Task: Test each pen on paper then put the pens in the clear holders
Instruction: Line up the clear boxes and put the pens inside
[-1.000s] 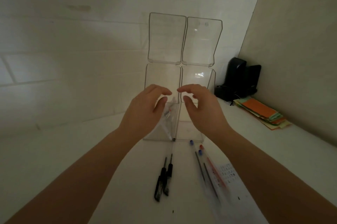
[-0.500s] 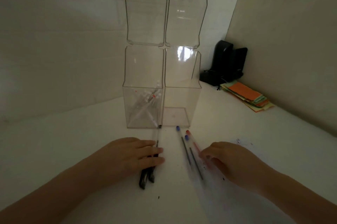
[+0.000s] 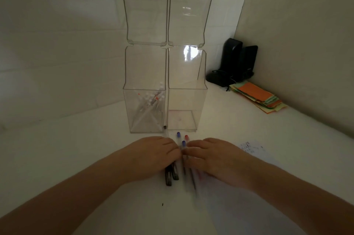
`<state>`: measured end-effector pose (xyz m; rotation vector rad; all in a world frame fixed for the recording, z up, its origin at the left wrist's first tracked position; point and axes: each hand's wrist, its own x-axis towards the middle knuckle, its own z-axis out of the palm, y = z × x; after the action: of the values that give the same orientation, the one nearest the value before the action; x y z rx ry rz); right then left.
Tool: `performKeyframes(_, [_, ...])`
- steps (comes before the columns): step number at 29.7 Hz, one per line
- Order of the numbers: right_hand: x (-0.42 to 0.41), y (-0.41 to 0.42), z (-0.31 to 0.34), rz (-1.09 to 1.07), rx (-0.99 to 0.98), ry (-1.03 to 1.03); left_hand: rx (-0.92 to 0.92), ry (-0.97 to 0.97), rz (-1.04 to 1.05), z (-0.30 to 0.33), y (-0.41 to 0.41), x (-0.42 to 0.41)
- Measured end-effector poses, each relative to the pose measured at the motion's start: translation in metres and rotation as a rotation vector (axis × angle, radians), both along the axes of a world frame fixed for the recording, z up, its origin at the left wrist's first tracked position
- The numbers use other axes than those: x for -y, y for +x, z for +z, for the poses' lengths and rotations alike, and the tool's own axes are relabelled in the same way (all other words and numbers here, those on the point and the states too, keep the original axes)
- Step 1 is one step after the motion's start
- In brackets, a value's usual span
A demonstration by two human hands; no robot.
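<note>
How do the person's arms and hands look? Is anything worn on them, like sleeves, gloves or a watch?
Both forearms are bare as far as the frame shows: no sleeves in view. The left hand and the right hand wear no gloves, and no watch or ring shows. The dim light hides fine detail.

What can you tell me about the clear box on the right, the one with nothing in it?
The right holder is a tall square box of clear, hard plastic, standing upright on the white table. Its hinged lid is flipped up and open, leaning toward the wall. Nothing lies inside; the bottom shows through. Its left wall sits against the left holder, which has pens in it. Blue- and red-capped pens lie just before it, apparently not touching.
</note>
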<state>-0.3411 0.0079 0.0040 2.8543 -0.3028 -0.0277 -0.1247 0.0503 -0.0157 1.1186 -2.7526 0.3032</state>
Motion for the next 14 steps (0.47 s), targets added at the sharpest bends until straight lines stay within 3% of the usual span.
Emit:
performKeyframes(8, [0.003,0.004,-0.007,0.135,-0.054,0.003,-0.233,0.068,0.102,-0.012,0.0,-0.014])
performKeyframes(14, [0.004,-0.003,-0.013,0.176,0.09,-0.076,-0.656,0.238,0.232,0.004,-0.001,-0.027])
